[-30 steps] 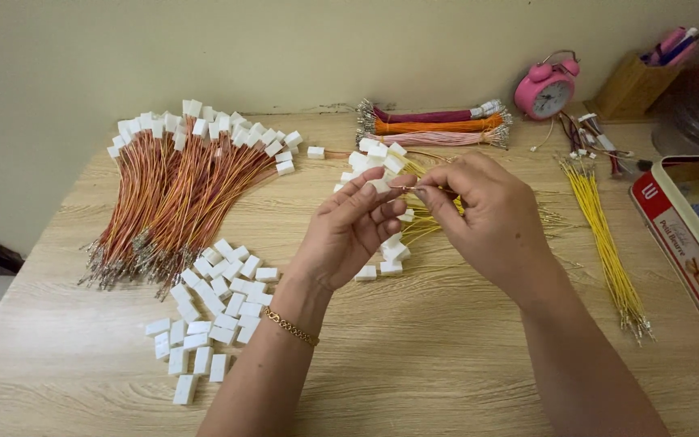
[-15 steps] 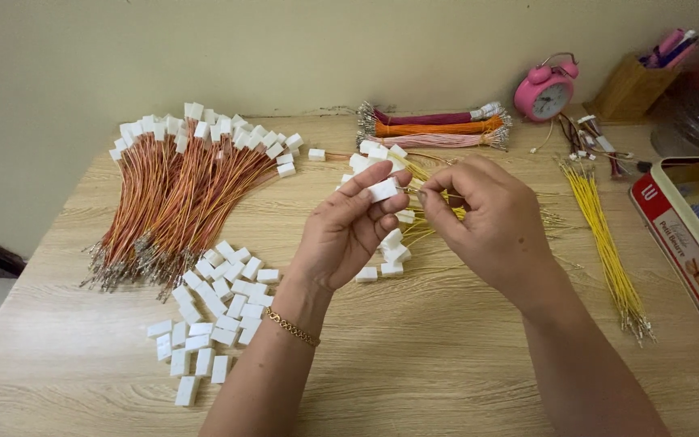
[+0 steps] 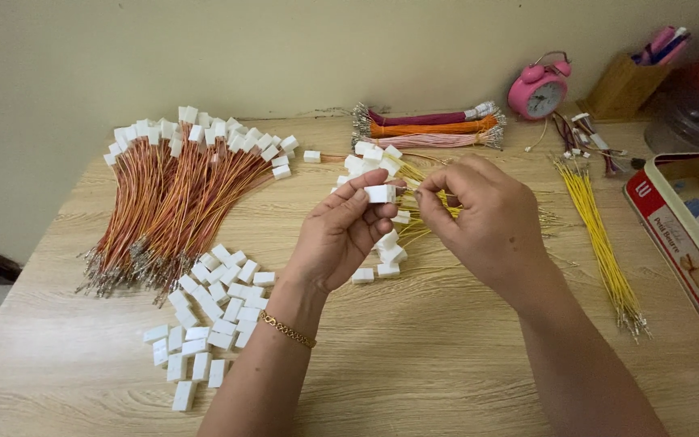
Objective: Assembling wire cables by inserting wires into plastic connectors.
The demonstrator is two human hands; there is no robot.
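Nearest the front edge of the wooden table (image 3: 414,364), toward its left side, a loose heap of white plastic connector housings (image 3: 208,311) is lying scattered. Just beyond it, above the middle of the table, the person's two hands are hovering close together. The left hand (image 3: 341,235), with a gold bracelet (image 3: 286,329) circling its wrist, is pinching a single white connector housing (image 3: 379,193) between thumb and fingertips, its fingers curled closed around the piece. The right hand (image 3: 487,218) is sitting just beside it, thumb and forefinger pressed together on the end of a thin yellow wire (image 3: 434,202) that is meeting the housing; the remaining fingers are folding loosely inward. Beneath and behind the hands, a small pile of finished yellow-wired connectors (image 3: 382,162) is resting on the table. Toward the right edge, a bundle of bare yellow wires (image 3: 600,243) is stretching front to back, beside a red tin box (image 3: 689,243). Toward the left edge, a big fan of orange-wired connectors (image 3: 171,194) is spreading out. Along the back edge, bundles of purple, orange and pink wires (image 3: 430,128) are lying in front of a pink alarm clock (image 3: 537,91) and a wooden pen holder (image 3: 624,85).
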